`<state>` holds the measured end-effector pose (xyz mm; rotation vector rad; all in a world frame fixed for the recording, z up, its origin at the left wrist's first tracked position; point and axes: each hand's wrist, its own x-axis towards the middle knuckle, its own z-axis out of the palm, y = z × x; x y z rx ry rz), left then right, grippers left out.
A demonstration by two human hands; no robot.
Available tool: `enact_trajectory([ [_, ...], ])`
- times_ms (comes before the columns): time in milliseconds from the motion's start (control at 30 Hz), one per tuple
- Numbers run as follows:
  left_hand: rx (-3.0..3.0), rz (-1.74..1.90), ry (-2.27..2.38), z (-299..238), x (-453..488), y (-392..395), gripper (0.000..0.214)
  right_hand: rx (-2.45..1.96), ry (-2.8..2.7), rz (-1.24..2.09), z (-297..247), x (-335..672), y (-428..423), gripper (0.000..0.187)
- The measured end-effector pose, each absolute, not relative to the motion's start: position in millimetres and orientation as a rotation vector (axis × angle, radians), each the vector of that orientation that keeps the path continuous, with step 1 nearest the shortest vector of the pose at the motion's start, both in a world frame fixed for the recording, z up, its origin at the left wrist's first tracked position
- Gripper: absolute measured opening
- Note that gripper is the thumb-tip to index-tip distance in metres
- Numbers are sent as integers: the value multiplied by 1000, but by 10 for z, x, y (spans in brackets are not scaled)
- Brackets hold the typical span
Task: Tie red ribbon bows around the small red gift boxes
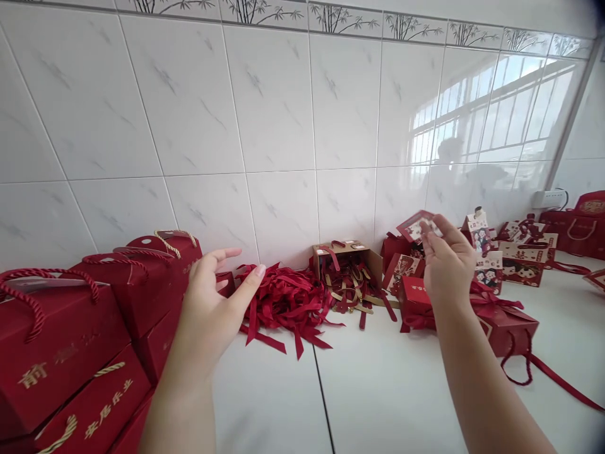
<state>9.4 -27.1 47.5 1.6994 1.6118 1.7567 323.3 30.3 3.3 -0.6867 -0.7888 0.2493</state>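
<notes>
My left hand [215,299] is raised over the table with thumb and fingers apart and nothing between them. Just past its thumb lies a loose heap of red ribbons [288,299]. My right hand [449,255] pinches a small flat printed card [418,224], red-edged with a pale middle, near its right side. The card is held up above the boxes at the back; its print is too small to read. Below that hand sit a small red box [412,293] and a red gift box with a ribbon bow [508,318].
Red gift boxes with rope handles [61,334] are stacked at the left. An open cardboard box [373,265] by the tiled wall spills red and gold strips. Small printed boxes [522,268] stand at the right back, near a white power strip [548,200]. A ribbon [567,384] trails at right.
</notes>
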Motion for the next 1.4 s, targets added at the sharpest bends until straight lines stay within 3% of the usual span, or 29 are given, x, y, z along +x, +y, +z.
enact_trajectory([
  [200, 1843, 1462, 1786, 232, 28, 184, 42, -781, -941, 230, 44, 2956, 284, 32],
  [400, 1865, 947, 1827, -353, -19, 826, 14, -1011, -1303, 302, 10, 2797, 322, 25],
  [533, 1891, 553, 1778, -707, 29, 965, 19, -1126, -1772, 683, -212, 2629, 436, 17],
  [633, 1974, 422, 1735, -851, 128, 952, 28, -1117, -1837, 813, -463, 2462, 529, 27],
  [700, 2028, 375, 1747, -891, 205, 936, 28, -1130, -1842, 891, -618, 2374, 586, 29],
  [800, 2079, 303, 1779, -868, 291, 911, 21, -1158, -1864, 1057, -764, 2298, 658, 12],
  [900, 2137, 348, 1751, -733, 333, 855, 17, -1135, -1798, 1189, -784, 2245, 687, 27],
  [1100, 2277, 637, 1492, -270, 404, 535, 16, -923, -1419, 1416, -577, 2090, 583, 36],
  [1300, 2309, 791, 1366, 22, 455, 181, 22, -630, -959, 1668, -297, 2093, 438, 17],
  [1400, 2308, 673, 1335, 165, 394, 17, 20, -520, -675, 1703, -222, 2170, 418, 18],
])
